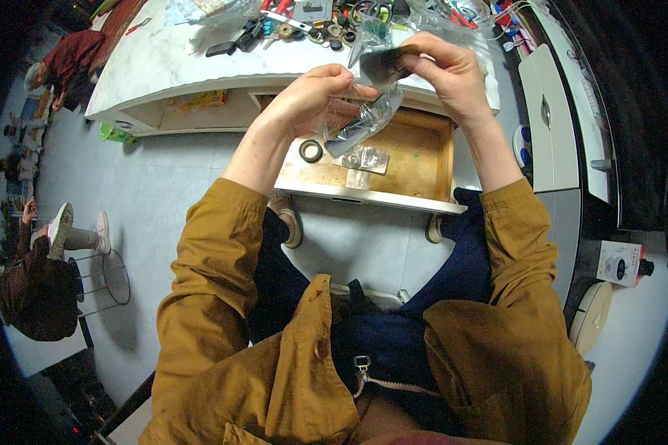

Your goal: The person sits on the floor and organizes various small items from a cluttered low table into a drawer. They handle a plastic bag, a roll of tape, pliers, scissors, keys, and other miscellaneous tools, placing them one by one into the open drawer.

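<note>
Above the open drawer, my left hand grips a clear plastic bag with its fingers bent round it. Something dark and long shows inside the bag's lower end, though its kind is not clear. Between thumb and fingers, my right hand pinches a thin dark flat piece at the upper part of the bag. Whether that piece is inside or outside the plastic cannot be told. Below the hands, a black tape roll and small clear packets lie in the drawer.
The white marble-patterned table carries a clutter of tools, scissors, small black parts and plastic bags. A seated person is at the left, another person at the far left. A pale cabinet stands at the right.
</note>
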`<control>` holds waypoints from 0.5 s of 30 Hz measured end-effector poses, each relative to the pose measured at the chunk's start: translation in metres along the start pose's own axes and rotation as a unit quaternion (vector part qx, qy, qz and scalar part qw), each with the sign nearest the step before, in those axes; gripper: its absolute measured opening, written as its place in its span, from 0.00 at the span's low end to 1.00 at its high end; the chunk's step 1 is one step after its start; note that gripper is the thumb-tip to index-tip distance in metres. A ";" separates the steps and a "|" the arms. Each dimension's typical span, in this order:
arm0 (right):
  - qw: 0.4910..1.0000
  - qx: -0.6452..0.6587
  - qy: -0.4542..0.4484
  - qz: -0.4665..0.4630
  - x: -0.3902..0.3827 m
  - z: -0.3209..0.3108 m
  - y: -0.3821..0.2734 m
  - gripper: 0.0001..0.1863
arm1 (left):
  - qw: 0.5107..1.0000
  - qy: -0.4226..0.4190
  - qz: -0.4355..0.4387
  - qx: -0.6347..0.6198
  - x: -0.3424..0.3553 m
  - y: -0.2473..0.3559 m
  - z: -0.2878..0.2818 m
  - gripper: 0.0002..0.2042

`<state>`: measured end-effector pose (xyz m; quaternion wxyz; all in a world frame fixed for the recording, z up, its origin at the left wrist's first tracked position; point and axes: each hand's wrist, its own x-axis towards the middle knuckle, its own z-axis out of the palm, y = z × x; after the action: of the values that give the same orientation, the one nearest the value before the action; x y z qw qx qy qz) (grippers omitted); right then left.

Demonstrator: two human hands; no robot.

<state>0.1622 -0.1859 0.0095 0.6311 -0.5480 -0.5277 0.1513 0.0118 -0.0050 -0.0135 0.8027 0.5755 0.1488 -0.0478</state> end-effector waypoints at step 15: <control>0.883 -0.438 -0.095 -0.139 -0.011 0.015 0.007 0.11 | 0.999 0.025 0.002 0.039 -0.002 0.005 0.005 0.10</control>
<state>0.1478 -0.1843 -0.0041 0.2876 -0.6730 -0.6683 -0.1330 0.0117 -0.0078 -0.0069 0.7758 0.6076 0.1660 -0.0378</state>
